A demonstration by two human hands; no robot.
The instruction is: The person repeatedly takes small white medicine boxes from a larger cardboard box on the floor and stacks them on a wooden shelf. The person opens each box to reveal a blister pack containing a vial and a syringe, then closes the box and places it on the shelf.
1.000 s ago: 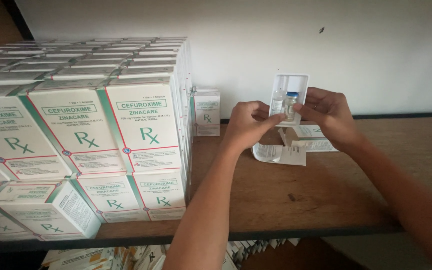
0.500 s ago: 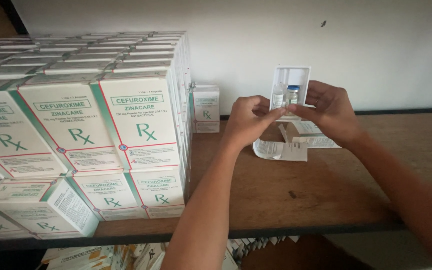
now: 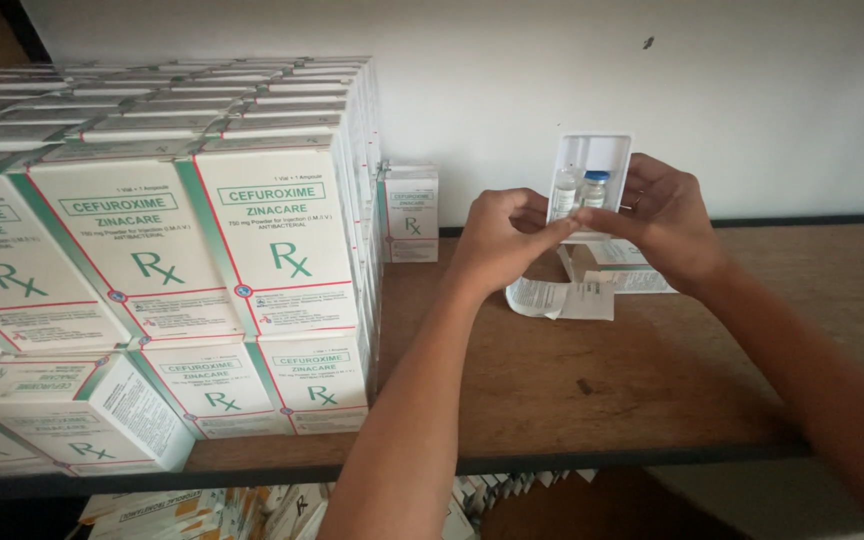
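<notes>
White tray [image 3: 600,150] upright, long axis vertical, above wooden shelf [image 3: 652,370]. Capped vial [image 3: 595,189] and ampoule [image 3: 565,193] stand inside, caps up. Left hand [image 3: 500,240], right hand [image 3: 664,220] pinch tray's lower end.

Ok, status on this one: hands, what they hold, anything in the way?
Left hand and right hand both grip white tray. Two vials seated upright inside. Leaflet on shelf below, no obstruction.
</notes>
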